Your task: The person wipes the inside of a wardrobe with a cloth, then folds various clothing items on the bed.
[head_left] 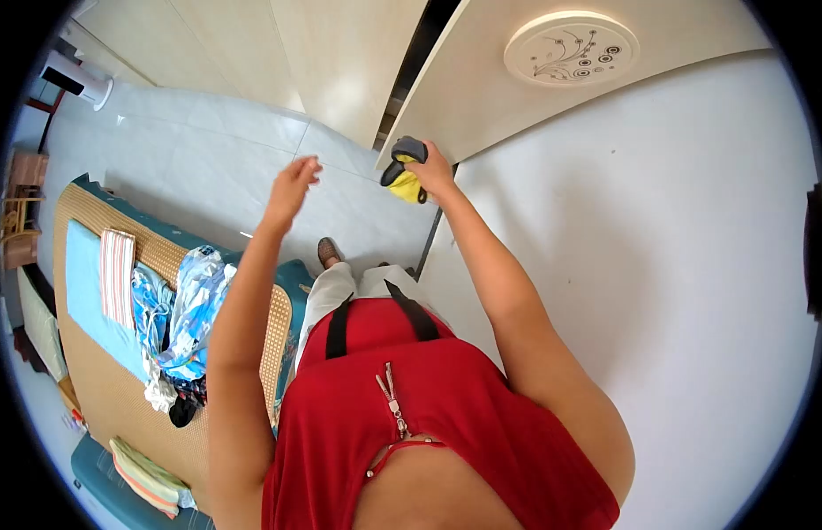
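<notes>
My right hand (434, 173) is closed around a bunched yellow-and-grey cloth (406, 179) with dark edging. It is close to the lower corner of a pale wardrobe door (482, 66); whether the cloth touches the door I cannot tell. My left hand (293, 187) is raised over the grey tiled floor, its fingers loosely bent and apart, with nothing visible in it. A gap separates the two hands. Below them are my legs in light trousers and one brown shoe (329, 251).
To the left stands a bed (102, 389) with a woven mat, a striped pillow (118, 276) and a heap of blue patterned clothes (195, 300). A white wall (658, 265) rises on the right. A dark gap (420, 57) runs beside the wardrobe door, which carries a round ornament (571, 49).
</notes>
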